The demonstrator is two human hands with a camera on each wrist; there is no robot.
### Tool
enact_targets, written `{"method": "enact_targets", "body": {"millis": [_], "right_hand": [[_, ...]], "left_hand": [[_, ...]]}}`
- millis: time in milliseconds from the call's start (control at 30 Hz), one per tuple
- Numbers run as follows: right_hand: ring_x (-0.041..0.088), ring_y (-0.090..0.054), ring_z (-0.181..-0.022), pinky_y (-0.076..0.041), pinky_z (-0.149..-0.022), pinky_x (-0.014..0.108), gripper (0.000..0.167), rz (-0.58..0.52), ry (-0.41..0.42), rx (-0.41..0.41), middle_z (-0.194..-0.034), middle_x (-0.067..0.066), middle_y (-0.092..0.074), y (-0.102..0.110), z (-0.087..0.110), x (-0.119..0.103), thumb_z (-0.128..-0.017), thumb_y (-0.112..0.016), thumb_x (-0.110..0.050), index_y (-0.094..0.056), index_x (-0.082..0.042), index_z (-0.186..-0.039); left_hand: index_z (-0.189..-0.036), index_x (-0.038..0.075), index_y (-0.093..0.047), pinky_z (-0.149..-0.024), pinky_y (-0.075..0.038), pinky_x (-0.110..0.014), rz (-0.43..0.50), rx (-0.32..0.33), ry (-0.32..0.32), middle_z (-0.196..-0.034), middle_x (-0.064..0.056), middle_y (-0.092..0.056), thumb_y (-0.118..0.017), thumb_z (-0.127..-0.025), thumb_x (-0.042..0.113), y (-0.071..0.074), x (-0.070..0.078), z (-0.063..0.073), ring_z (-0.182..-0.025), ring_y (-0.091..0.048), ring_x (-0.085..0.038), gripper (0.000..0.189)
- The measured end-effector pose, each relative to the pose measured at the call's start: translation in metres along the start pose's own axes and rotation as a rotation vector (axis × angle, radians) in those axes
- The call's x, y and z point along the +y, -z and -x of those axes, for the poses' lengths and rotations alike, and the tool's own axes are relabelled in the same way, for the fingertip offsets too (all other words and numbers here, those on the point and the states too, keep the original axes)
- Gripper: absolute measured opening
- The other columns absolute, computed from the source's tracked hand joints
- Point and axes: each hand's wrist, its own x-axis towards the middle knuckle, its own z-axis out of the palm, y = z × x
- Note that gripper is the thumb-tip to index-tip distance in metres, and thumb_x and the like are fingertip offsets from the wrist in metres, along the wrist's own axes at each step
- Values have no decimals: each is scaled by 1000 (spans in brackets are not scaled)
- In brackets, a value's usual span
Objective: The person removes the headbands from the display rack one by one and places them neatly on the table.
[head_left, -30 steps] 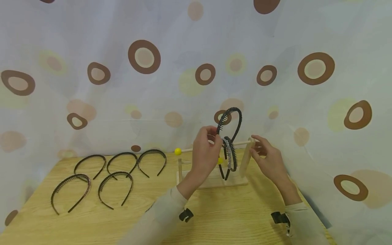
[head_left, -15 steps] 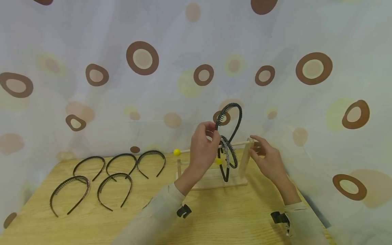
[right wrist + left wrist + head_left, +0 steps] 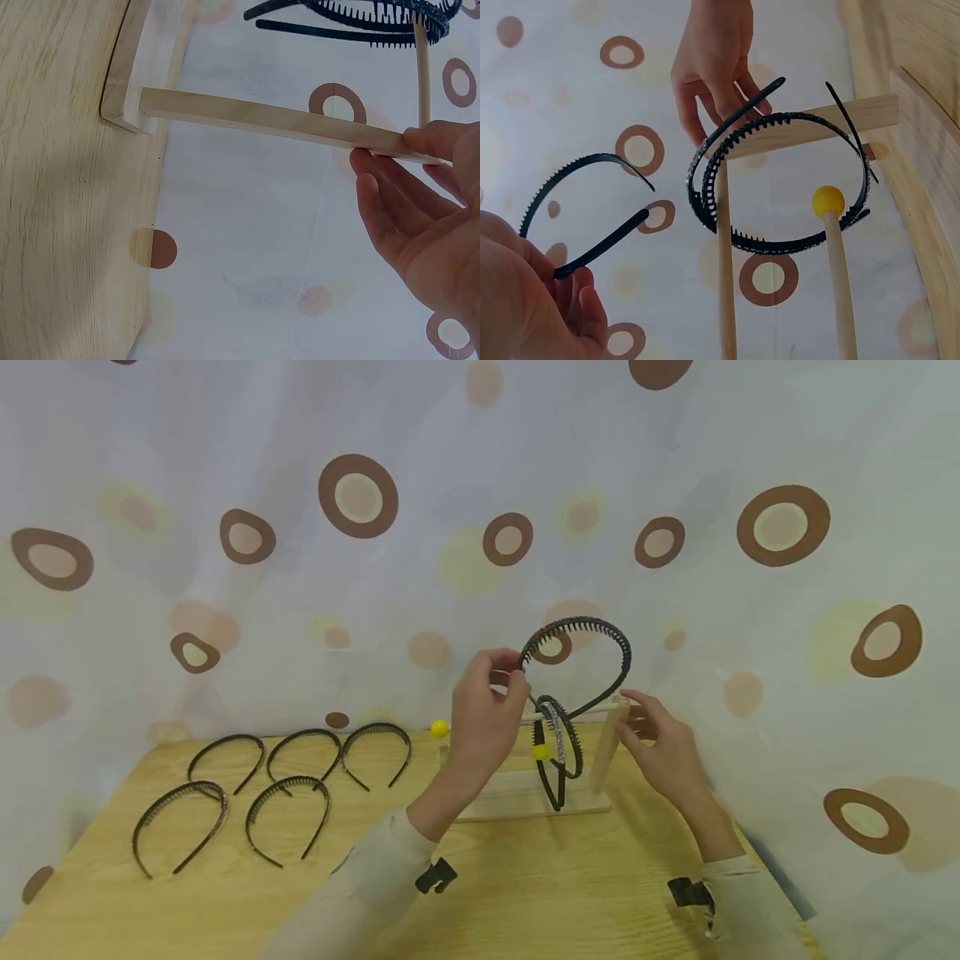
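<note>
My left hand pinches a black toothed headband near one end, its arch raised over the wooden stand. In the left wrist view this headband is beside the rod and apart from it. A few dark headbands, one with a silver glittery face, hang on the stand's upper rod. My right hand holds the top of the stand's upright post; the right wrist view shows thumb and fingers on either side of that post.
Several black headbands lie on the table at left, among them a front one and a back one. Yellow balls cap the rod ends, one at the far left and one lower. A patterned curtain stands behind.
My left hand has shifted slightly left, and the held headband has turned so its arch looks wider. The right hand stays at the post.
</note>
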Motion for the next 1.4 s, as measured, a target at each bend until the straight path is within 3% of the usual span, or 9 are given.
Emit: {"method": "enact_targets", "body": {"millis": [167, 367, 633, 733, 900, 1133, 1400], "right_hand": [[34, -70, -91, -50, -77, 14, 49, -13, 15, 8, -101, 16, -71, -1, -2, -1, -96, -70, 1, -57, -7, -142], [34, -70, -91, -48, -77, 11, 49, -28, 8, 17, -102, 16, -71, -3, -1, -4, -96, -69, 1, -57, -8, -143], [34, -69, -92, -48, -76, 11, 48, -26, -41, 20, -109, 17, -70, -4, -1, -3, -98, -68, -4, -57, -11, -143], [31, -68, -95, -48, -77, 11, 48, -19, -49, 18, -114, 17, -70, -5, -1, -1, -98, -68, -4, -57, -12, -144], [22, -68, -91, -49, -76, 13, 49, -17, -40, 22, -113, 16, -71, -6, -1, -1, -97, -68, -4, -57, -13, -143], [6, -66, -90, -50, -75, 13, 48, -51, -44, 50, -111, 17, -72, -8, -4, -1, -95, -70, -2, -61, -12, -140], [-6, -61, -89, -48, -74, 10, 48, -14, -67, 51, -115, 17, -71, 0, 1, 1, -98, -69, -9, -59, -18, -144]], "left_hand": [[-119, 8, -63, -78, -51, -34, -18, 13, 20, -106, -1, -65, -53, -100, 13, 29, -7, 9, -91, -61, -14, 23], [-121, 8, -64, -80, -51, -37, -37, 28, 77, -108, -4, -67, -54, -102, 14, 70, -21, 23, -96, -62, -16, 22], [-123, 8, -63, -79, -52, -37, -104, 18, 225, -110, -3, -67, -54, -104, 19, 124, -42, 41, -96, -62, -19, 25], [-126, 7, -61, -84, -50, -40, -152, -5, 292, -114, -5, -65, -54, -104, 21, 143, -51, 49, -99, -61, -19, 27], [-131, 5, -60, -79, -52, -40, -244, -50, 405, -116, -10, -65, -54, -105, 21, 169, -70, 64, -101, -60, -23, 31], [-128, -1, -61, -70, -51, -34, -356, -143, 524, -114, -16, -64, -53, -103, 14, 195, -91, 81, -95, -62, -26, 30], [-126, -9, -60, -65, -49, -36, -444, -263, 634, -105, -16, -62, -54, -100, 9, 219, -115, 86, -83, -59, -25, 32]]}}
